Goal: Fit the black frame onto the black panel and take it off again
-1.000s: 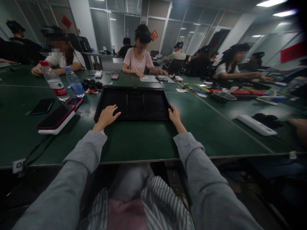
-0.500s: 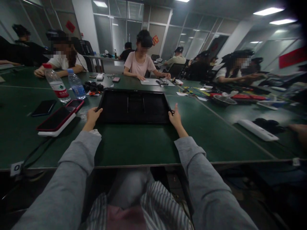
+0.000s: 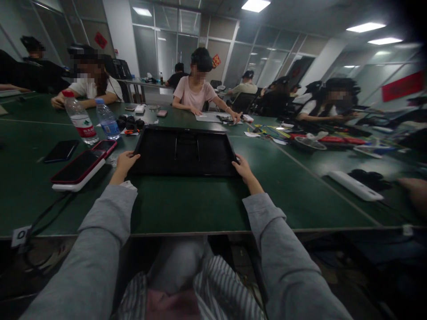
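A wide, shallow black tray with a raised rim rests on the green table in front of me, its far side tilted up or simply farther off; I cannot tell which. A thin bent wire frame shows inside it. My left hand grips its left edge, thumb on top and the other fingers mostly hidden. On the opposite edge my right hand closes in the same way, with the thumb over the rim. Both wrists reach out of rolled grey sleeves.
To the left stand two bottles, a phone on a white block and a dark phone. A white power strip lies at right. Beyond the tray a co-worker handles small parts. Rackets and cables lie farther right.
My right index finger, raised before, has come down to the tray's edge. The tray sits slightly lower in view. The co-worker's hand opposite has reached farther right.
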A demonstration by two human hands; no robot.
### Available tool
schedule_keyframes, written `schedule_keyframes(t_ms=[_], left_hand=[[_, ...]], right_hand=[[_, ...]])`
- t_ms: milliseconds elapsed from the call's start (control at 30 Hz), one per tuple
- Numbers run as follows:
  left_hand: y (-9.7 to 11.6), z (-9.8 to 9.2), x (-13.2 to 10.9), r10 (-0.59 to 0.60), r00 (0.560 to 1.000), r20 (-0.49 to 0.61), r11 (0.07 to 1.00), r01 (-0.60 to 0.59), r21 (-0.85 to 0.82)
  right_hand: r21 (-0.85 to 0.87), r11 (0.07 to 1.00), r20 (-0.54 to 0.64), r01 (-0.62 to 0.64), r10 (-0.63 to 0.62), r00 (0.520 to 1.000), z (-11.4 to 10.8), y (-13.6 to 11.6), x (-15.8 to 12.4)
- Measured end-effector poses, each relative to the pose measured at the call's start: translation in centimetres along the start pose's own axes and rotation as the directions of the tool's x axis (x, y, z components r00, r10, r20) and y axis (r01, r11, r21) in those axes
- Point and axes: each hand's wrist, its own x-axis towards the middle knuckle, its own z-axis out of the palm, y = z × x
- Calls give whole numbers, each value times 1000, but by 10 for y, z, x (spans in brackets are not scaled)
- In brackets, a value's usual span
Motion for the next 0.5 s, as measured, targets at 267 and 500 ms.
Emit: schedule_keyframes(t_ms=[267, 500], left_hand=[[3, -9, -5, 58, 998, -18, 998, -58, -7], [6, -10, -9, 95, 995, -7, 995, -95, -34]], right_hand=[[20, 1000, 51, -1, 0, 999, -3, -15, -12], [36, 994, 32, 103, -104, 994, 5, -32, -20]])
